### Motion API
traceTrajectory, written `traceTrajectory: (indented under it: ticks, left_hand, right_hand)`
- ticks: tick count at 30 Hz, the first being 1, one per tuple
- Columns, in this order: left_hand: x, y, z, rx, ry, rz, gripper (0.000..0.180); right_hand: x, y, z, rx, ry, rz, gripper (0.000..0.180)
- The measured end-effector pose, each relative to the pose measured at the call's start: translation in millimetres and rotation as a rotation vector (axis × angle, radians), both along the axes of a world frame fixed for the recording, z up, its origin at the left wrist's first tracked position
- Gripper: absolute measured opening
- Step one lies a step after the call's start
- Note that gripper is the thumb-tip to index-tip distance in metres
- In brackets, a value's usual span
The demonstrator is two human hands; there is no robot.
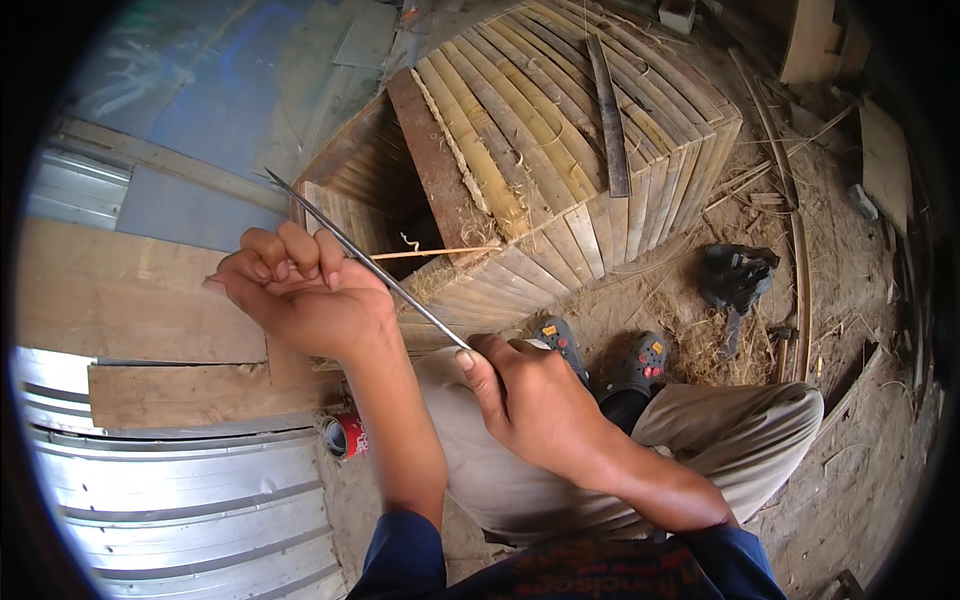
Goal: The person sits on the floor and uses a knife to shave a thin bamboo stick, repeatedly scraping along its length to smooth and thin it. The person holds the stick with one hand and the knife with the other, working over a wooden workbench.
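Note:
My right hand point(535, 400) is closed round the near end of a long, thin blade point(390, 282), its thumb laid along the metal. The blade slants up and left past my left hand, narrowing to a point. My left hand point(310, 285) is palm up with its fingers curled in; whatever lies inside the curl is hidden. A thin bamboo strip point(435, 252) with a small curled shaving runs from a slatted bamboo frame point(560, 150) toward these fingers. Its left end disappears behind the blade, so I cannot tell whether my left hand grips it.
A dark flat bar point(608, 120) lies on the slats. Ribbed metal sheets point(190, 500) and a wooden board point(130, 290) are at left. A red can point(345, 437) stands beside my left forearm. Shavings, a black bag point(738, 275) and a long pole point(795, 250) lie to the right.

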State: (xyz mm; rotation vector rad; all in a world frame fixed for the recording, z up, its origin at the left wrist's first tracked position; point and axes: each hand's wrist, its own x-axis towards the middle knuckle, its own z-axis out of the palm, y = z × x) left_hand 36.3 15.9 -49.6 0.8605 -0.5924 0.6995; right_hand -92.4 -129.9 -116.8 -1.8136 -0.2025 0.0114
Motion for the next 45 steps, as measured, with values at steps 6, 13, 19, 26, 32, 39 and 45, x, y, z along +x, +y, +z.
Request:
traceTrajectory:
  ticks: [6,13,19,26,32,39,45]
  left_hand:
    - [-17,0,28,-0.023,-0.140,-0.022,0.045]
    - [-2,-11,24,0.088,-0.007,0.283,0.047]
    - [-2,-9,25,0.025,0.053,0.397,0.044]
    - [-3,-1,22,-0.020,0.069,0.400,0.043]
    - [-7,1,20,-0.069,0.111,0.401,0.043]
    - [-10,5,19,-0.042,0.059,0.375,0.042]
    - [-12,1,18,-0.035,0.054,0.359,0.043]
  right_hand:
    - [2,-1,-5,0.054,-0.098,0.018,0.037]
    - [6,4,-6,0.043,0.007,-0.001,0.038]
    - [15,12,-6,-0.007,0.011,-0.039,0.040]
    - [14,20,-10,-0.016,-0.193,-0.055,0.038]
    - [14,13,-10,-0.066,-0.068,-0.040,0.037]
    - [12,11,-24,-0.131,0.027,-0.076,0.037]
    - [12,6,-30,-0.232,0.074,-0.138,0.035]
